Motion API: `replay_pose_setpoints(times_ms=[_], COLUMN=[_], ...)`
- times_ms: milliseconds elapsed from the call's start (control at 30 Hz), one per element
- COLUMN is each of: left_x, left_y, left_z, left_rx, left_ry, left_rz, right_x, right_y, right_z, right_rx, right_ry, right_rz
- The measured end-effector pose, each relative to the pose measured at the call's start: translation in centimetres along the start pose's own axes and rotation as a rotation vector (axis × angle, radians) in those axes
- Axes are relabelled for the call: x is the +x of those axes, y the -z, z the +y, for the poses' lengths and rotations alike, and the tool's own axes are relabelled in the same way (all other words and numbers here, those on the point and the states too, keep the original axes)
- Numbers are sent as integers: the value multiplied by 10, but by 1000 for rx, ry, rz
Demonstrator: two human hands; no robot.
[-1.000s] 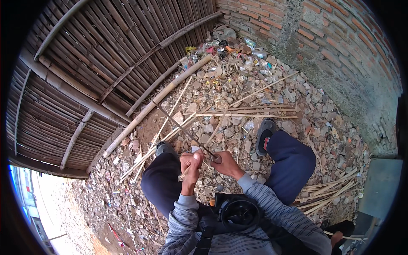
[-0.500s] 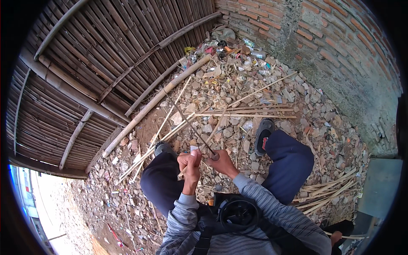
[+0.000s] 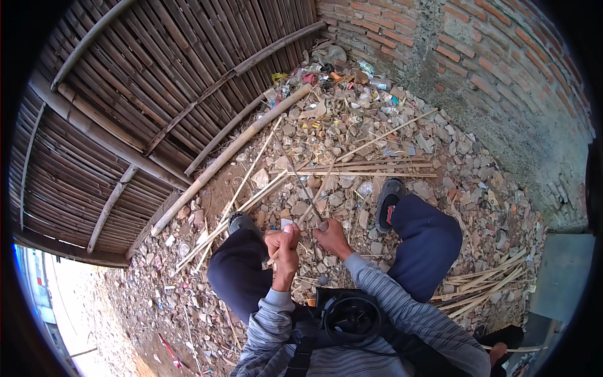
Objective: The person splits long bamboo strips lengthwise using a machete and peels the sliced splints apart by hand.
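My left hand [image 3: 284, 244] is closed around a thin bamboo strip [image 3: 323, 188], which slants up and away to the right between my knees. In my right hand [image 3: 333, 239] is the handle of a long, narrow, dark-bladed knife. Its blade [image 3: 301, 185] points away and to the left, crossing the strip just beyond my hands. Whether the edge bites into the strip cannot be made out. Both fists are close together, with a small gap between them.
Rubble and litter cover the ground. Bamboo strips [image 3: 383, 166] lie beyond my feet, and another bundle [image 3: 487, 284] is at right. A bamboo pole [image 3: 235, 154] runs along the slatted wall [image 3: 188, 69]. A brick wall [image 3: 490, 81] stands right. Another person's hand seemingly shows at lower right.
My right hand has shifted slightly to the right, and the knife blade has turned steeper. The bamboo strip and my left hand have barely moved.
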State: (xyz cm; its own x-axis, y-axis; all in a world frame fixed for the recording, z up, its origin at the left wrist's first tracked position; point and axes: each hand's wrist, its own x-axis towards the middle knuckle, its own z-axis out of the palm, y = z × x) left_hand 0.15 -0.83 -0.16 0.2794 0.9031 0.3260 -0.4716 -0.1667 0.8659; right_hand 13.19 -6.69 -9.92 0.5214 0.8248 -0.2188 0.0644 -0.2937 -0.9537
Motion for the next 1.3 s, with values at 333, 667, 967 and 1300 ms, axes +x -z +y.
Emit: replay_pose_setpoints(times_ms=[333, 667, 967, 1300], left_x=[3, 9, -12, 18], left_y=[9, 0, -33, -47], left_z=[-1, 32, 149, 154], left_rx=[-23, -44, 200, 852], left_ry=[-31, -199, -466, -991], left_rz=[17, -41, -739, -1021], right_x=[9, -6, -43, -1], right_y=[-12, 2, 70, 119], right_z=[31, -22, -150, -239], right_rx=[-82, 246, 799, 612], right_ry=[135, -21, -45, 150], right_rz=[-78, -193, -405, -564])
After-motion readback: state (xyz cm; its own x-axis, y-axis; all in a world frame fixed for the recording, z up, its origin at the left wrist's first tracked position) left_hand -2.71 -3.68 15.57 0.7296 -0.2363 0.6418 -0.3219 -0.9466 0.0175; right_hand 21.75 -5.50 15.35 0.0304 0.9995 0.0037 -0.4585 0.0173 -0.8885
